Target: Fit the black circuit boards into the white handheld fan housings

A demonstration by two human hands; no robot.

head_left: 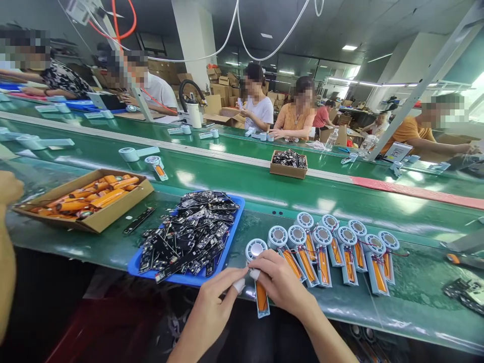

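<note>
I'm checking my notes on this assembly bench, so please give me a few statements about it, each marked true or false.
1. Both hands, left hand and right hand, meet at one pale blue fan half-shell with an orange battery. True.
2. The blue plastic tray of black circuit boards lies right of the row of fan shells. False: it lies left of the row of pale blue fan shells.
3. The open cardboard box of orange cylindrical batteries sits at the left of the green bench. True.
4. The small cardboard box of dark parts stands inside the blue tray. False: it stands apart, farther back on the belt.
</note>
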